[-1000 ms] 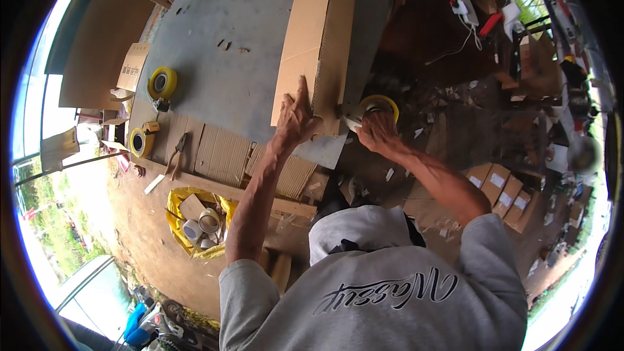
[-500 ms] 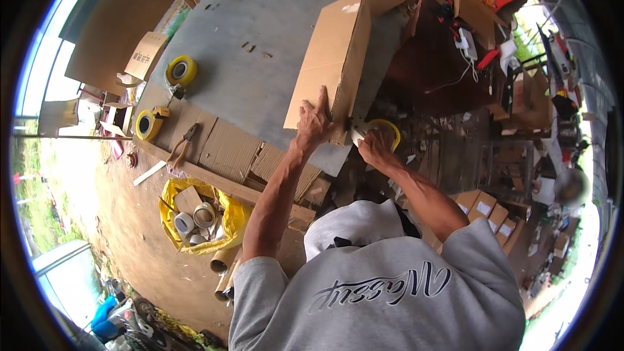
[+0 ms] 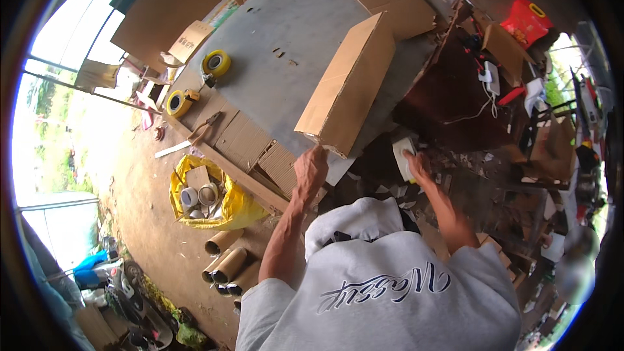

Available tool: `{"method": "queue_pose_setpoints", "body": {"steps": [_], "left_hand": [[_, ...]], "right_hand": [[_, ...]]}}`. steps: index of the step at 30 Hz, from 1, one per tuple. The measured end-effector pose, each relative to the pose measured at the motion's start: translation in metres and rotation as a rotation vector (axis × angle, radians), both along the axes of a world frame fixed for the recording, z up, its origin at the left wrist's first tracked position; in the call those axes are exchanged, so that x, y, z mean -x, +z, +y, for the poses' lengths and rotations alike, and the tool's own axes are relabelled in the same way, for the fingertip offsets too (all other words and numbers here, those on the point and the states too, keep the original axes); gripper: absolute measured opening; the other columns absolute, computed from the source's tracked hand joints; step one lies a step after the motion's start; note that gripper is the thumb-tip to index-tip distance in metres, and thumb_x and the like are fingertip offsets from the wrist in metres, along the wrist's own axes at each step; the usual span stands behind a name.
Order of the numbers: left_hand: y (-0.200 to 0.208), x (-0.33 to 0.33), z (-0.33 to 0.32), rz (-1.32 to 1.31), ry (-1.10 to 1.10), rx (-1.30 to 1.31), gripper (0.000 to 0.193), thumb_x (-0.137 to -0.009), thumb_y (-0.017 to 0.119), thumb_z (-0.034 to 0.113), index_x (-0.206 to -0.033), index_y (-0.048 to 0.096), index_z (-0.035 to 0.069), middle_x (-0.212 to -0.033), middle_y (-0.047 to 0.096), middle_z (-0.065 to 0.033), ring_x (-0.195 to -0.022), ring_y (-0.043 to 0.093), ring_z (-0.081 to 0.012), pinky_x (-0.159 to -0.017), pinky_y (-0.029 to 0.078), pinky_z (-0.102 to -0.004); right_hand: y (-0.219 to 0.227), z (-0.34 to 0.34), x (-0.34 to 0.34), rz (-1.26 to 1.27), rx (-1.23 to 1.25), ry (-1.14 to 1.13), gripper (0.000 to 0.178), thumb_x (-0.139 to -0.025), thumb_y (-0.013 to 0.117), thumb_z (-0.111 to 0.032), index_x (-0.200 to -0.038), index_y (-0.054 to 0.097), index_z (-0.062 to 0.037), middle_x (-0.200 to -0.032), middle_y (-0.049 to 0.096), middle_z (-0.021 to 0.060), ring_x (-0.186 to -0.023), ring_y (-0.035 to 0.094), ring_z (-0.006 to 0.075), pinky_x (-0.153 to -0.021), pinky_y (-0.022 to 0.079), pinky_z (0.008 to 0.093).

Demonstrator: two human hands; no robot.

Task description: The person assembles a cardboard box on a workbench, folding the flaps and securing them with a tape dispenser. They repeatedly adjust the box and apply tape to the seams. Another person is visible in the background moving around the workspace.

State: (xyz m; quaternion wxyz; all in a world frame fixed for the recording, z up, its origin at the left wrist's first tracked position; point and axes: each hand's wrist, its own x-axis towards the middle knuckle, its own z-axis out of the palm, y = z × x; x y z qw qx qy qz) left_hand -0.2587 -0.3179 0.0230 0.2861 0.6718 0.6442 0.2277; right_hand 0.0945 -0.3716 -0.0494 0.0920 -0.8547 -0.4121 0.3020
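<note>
A long brown cardboard box (image 3: 344,81) lies at a slant on the grey tabletop (image 3: 296,32). At its near end my left hand (image 3: 311,170) is closed, fingers curled against the bottom edge; the fingertips are partly hidden. Off the table's near right corner, my right hand (image 3: 417,166) grips a pale roll of packing tape (image 3: 400,156), seen nearly edge-on with a little yellow at its lower edge. Between the roll and the box there is a gap.
Two yellow tape rolls, one nearer (image 3: 175,103) and one farther (image 3: 216,63), sit at the table's left with pliers (image 3: 207,126). Below stand a yellow bag (image 3: 227,216) of tape cores and several cardboard tubes (image 3: 224,240). A dark brown panel (image 3: 448,94) borders the right side.
My left hand has slid from the box's top to its near end. My right hand has moved right with the tape roll, away from the box. The whole view has shifted.
</note>
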Motion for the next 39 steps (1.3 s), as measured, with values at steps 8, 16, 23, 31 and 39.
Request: {"method": "queue_pose_setpoints", "body": {"steps": [8,16,23,31,39], "left_hand": [[0.002,-0.028,0.018,0.026,0.200,0.028,0.030,-0.092,0.062,0.033,-0.091,0.071,0.004,-0.078,0.068,-0.0211,-0.077,0.065,-0.0453,-0.068,0.051,-0.0507],[-0.220,-0.003,-0.148,-0.555,-0.070,0.630,0.028,-0.088,0.073,0.029,-0.093,0.072,0.001,-0.082,0.071,-0.0143,-0.078,0.071,-0.0301,-0.070,0.055,-0.0454],[-0.140,0.000,0.003,-0.981,0.618,0.113,0.043,-0.101,0.059,0.040,-0.080,0.063,0.002,-0.068,0.055,-0.0017,-0.058,0.049,-0.0122,-0.051,0.038,-0.0293],[-0.232,0.049,0.126,-0.821,0.879,0.483,0.037,-0.096,0.066,0.037,-0.113,0.073,0.005,-0.101,0.070,-0.0158,-0.093,0.067,-0.0282,-0.083,0.053,-0.0435],[-0.158,0.013,0.153,-0.187,0.551,0.230,0.041,-0.091,0.074,0.023,-0.119,0.064,-0.006,-0.099,0.071,-0.0157,-0.092,0.068,-0.0227,-0.078,0.052,-0.0424]], "right_hand": [[-0.067,-0.061,-0.025,0.245,0.057,0.077,0.088,-0.088,0.052,-0.068,-0.100,0.068,0.0180,-0.102,0.063,0.0434,-0.109,0.064,0.0519,-0.093,0.049,0.0503],[-0.062,-0.060,-0.044,0.183,0.026,-0.086,0.084,-0.085,0.059,-0.066,-0.106,0.068,0.0146,-0.111,0.066,0.0379,-0.111,0.065,0.0479,-0.094,0.049,0.0507],[-0.057,-0.070,-0.059,0.250,-0.014,-0.176,0.083,-0.087,0.060,-0.063,-0.101,0.065,0.0183,-0.105,0.066,0.0388,-0.105,0.065,0.0468,-0.092,0.047,0.0500],[-0.003,-0.066,-0.022,0.303,-0.048,-0.256,0.085,-0.084,0.064,-0.063,-0.103,0.064,0.0199,-0.109,0.063,0.0411,-0.105,0.062,0.0487,-0.090,0.045,0.0521],[0.019,-0.056,-0.011,0.197,-0.088,-0.147,0.083,-0.084,0.063,-0.066,-0.093,0.066,0.0167,-0.100,0.065,0.0405,-0.099,0.063,0.0498,-0.087,0.046,0.0519]]}}
